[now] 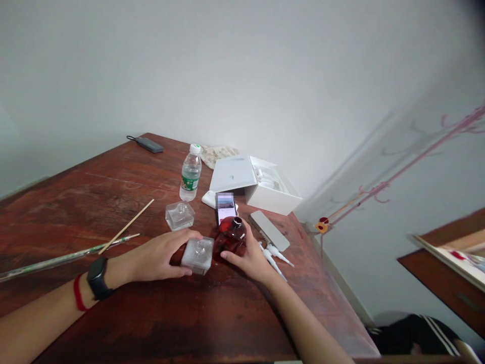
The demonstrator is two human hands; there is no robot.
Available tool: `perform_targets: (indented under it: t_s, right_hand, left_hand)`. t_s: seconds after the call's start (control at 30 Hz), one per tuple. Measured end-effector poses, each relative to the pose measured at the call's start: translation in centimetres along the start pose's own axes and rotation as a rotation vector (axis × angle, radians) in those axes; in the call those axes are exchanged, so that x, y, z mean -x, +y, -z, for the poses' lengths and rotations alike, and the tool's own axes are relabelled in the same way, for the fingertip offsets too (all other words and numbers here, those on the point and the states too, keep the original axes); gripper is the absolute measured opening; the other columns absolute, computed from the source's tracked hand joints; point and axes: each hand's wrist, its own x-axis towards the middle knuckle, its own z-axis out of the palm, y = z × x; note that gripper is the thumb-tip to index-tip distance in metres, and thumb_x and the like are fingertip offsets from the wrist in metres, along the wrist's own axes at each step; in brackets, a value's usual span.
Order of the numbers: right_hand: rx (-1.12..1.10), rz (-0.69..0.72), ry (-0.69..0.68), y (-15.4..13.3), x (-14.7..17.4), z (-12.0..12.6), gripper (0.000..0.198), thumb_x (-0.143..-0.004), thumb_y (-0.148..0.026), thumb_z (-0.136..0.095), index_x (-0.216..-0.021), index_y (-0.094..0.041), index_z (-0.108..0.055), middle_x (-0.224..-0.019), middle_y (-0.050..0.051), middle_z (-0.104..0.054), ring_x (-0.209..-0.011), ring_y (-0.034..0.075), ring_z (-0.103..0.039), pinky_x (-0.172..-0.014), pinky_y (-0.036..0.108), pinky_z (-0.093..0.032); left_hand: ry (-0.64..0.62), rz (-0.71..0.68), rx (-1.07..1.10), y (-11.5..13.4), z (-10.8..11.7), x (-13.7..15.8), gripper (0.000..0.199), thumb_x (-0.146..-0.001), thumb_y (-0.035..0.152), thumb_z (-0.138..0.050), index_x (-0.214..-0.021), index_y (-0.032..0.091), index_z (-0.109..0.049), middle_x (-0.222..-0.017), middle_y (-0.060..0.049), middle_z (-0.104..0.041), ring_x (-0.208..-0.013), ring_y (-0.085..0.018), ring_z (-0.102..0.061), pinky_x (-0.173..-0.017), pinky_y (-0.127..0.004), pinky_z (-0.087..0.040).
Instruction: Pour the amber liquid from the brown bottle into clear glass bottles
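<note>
My left hand (172,253) grips a clear square bottle (197,254) from its left side, thumb in front and fingers at the back. An uncapped, dark red see-through bottle (230,233) stands just right of it, and my right hand (252,253) is wrapped around its right side. Behind the left hand a second clear square bottle (180,216) rests on the table. White pump tops (273,257) with thin tubes lie right of my right hand. A phone (226,205) with a lit screen leans behind the red bottle.
A water bottle (190,174), an open white box (275,194), a cloth (216,154) and a grey flat device (149,145) are toward the back. A pale grey slab (270,231) lies at right. Wooden sticks (127,226) and a wrapped stick (56,261) lie left. The wooden table (151,318) ends at right.
</note>
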Motion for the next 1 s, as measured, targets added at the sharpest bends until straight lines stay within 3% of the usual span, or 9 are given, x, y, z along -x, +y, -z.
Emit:
perform_targets:
  t_s: [1.0]
  right_hand:
    - [-0.011, -0.005, -0.003, -0.36, 0.05, 0.07, 0.103, -0.087, -0.048, -0.088, -0.168, -0.024, -0.029, -0.164, 0.018, -0.056, -0.151, 0.035, -0.057, -0.132, 0.057, -0.038]
  left_hand:
    - [0.017, -0.003, 0.016, 0.34, 0.06, 0.12, 0.064, -0.089, 0.037, -0.081, -0.144, 0.026, -0.052, -0.144, -0.011, -0.07, -0.129, -0.035, -0.07, -0.114, -0.045, -0.052]
